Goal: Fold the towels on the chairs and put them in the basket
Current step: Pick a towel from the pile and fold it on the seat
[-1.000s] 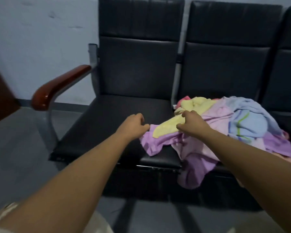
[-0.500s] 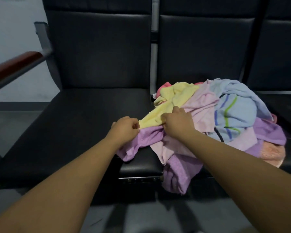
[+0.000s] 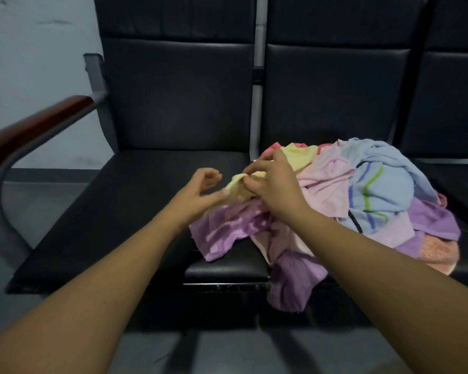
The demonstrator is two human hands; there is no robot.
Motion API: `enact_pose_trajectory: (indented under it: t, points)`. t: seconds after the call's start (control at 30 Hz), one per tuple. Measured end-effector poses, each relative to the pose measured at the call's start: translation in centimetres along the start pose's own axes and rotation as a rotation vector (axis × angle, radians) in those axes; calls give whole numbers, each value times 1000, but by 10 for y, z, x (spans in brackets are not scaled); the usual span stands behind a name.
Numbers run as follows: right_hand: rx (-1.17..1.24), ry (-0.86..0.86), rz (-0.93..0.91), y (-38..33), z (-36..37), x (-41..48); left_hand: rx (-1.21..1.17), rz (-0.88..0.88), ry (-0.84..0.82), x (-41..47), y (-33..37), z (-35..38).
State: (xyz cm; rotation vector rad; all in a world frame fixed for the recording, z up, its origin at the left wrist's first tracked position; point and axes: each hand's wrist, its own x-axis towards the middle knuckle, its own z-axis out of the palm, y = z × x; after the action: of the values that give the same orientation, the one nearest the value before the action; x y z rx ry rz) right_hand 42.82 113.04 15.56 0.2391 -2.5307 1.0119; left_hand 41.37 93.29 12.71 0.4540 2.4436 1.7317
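Observation:
A heap of towels lies on the middle black seat (image 3: 227, 268). On top is a yellow towel (image 3: 300, 157), with a pink towel (image 3: 324, 182) and a blue striped towel (image 3: 376, 184) to its right. A purple towel (image 3: 227, 230) hangs over the seat's front edge. My right hand (image 3: 273, 184) pinches a bunched fold of the yellow towel at the heap's left side. Just left of that fold, my left hand (image 3: 197, 193) has loosely curled fingers and its thumb reaches the fold's end. No basket is in view.
The left black seat (image 3: 135, 206) has a red-brown armrest (image 3: 30, 130) on a grey metal frame. A third seat (image 3: 465, 184) shows at the right edge. A peach towel (image 3: 438, 252) lies low in the heap. Grey floor (image 3: 227, 352) runs in front.
My right hand has moved up from the purple and pink cloth and gathered the yellow towel into a bunch. My left hand let go of the cloth, and its fingers have loosened.

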Motion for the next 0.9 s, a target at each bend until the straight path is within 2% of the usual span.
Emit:
enact_pose_trajectory:
  t: [0.1, 0.2, 0.33, 0.4, 0.47, 0.53, 0.6, 0.67, 0.7, 0.8, 0.87, 0.9]
  points:
    - [87, -69, -12, -21, 5, -4, -18, 41, -115, -5, 4, -1]
    - [40, -98, -11, -14, 8, -7, -79, 20, -63, -11, 9, -9]
    - [-98, -307, 95, 15, 9, -14, -239, -26, 23, -29, 16, -30]
    - [-16, -388, 183, 20, 13, -18, -425, -130, 31, -37, 22, -41]
    - [120, -417, 290, 17, 22, -19, -511, -321, 13, -43, 20, -50]
    - [367, -398, 483, 8, 34, -18, -371, -559, -76, -52, 13, -55]
    - [594, -342, 737, 2, 47, -18, -209, -741, -294, -61, 1, -60]
    - [664, -272, 888, 1, 60, -16, -147, -772, -412, -65, -13, -63]
    - [688, -235, 937, 1, 65, -15, -116, -747, -380, -64, -15, -62]
    - [824, -189, 1062, 0, 74, -12, 80, -599, -19, -51, -23, -58]
    - [933, -256, 1066, -7, 73, -12, 176, -517, 115, -40, -27, -50]
    - [977, -317, 1038, -9, 71, -13, 128, -499, 130, -36, -26, -44]
